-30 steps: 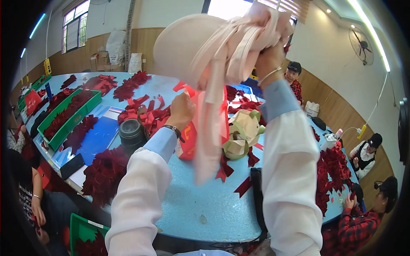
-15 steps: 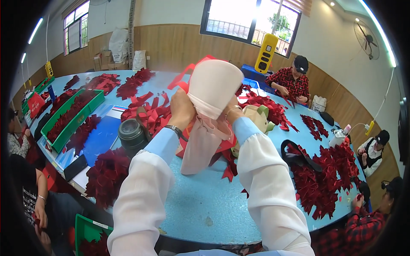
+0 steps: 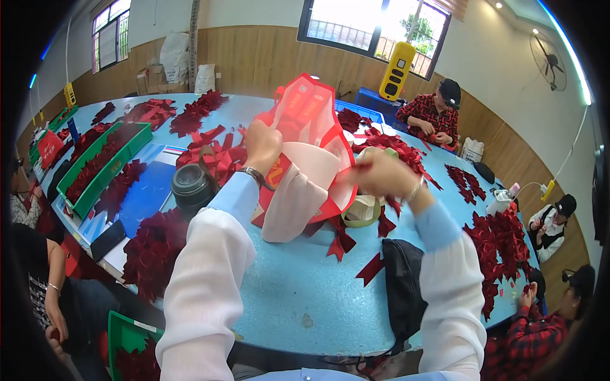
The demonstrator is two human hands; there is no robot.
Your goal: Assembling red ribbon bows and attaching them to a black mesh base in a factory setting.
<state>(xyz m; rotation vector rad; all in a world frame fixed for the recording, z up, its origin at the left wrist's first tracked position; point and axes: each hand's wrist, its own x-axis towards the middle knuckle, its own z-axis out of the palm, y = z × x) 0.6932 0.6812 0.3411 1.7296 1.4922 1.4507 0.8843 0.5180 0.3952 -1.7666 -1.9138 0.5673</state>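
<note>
A red bag (image 3: 308, 105) stands with its mouth tipped toward me on the blue table, its pale lining showing. In its mouth lies a pale pink sun hat (image 3: 311, 162), whose soft cloth (image 3: 286, 206) hangs down over the front edge. My left hand (image 3: 262, 147) is closed on the bag's left rim, beside the hat's brim. At the right rim my right hand (image 3: 384, 174) is smeared by motion, its fingertips near or on the bag; whether they grip it I cannot tell. Beneath that hand sits a cream thing with a green rim (image 3: 363, 213).
Dark red ribbon pieces (image 3: 155, 254) lie in heaps around the blue table (image 3: 305, 298). A dark lidded jar (image 3: 192, 185) stands left of the bag. Near my right forearm lies a black pouch (image 3: 403, 279). A green crate (image 3: 105, 165) holds more pieces. Co-workers (image 3: 435, 114) sit around.
The pale pink hat has dropped lower, into the mouth of the red bag, which now stands up in view. My right hand has moved right, off the hat. A black pouch now shows.
</note>
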